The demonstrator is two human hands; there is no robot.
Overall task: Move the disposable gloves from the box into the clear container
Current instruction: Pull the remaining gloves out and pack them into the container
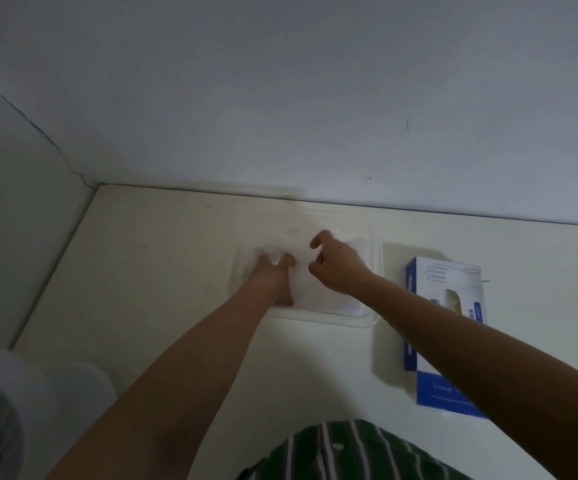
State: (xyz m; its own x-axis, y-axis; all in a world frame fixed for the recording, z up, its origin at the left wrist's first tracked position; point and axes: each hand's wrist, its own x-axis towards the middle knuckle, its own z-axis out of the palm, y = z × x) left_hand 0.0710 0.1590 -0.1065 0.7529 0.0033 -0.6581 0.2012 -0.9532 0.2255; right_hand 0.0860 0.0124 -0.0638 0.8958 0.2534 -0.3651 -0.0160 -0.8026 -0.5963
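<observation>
Closest to the person, a green striped shirt (349, 452) shows at the counter's (163, 271) front edge, and a white fan (7, 410) stands by the near left corner. Both bare forearms reach away over the counter. Toward the right edge lies the blue-and-white glove box (443, 341), flat, its cut-out opening facing up; what is left inside is too pale to tell. Just left of it, toward the back edge, sits the clear container (367, 318), with a cloudy white heap of disposable gloves (318, 292) in it. The left hand (273, 275) is pushed down into the heap, fingertips hidden, so its grip cannot be told. The right hand (336, 265) hovers over the gloves, fingers half-curled, thumb and forefinger apart, nothing visible between them. Behind is a plain wall (315, 98).
</observation>
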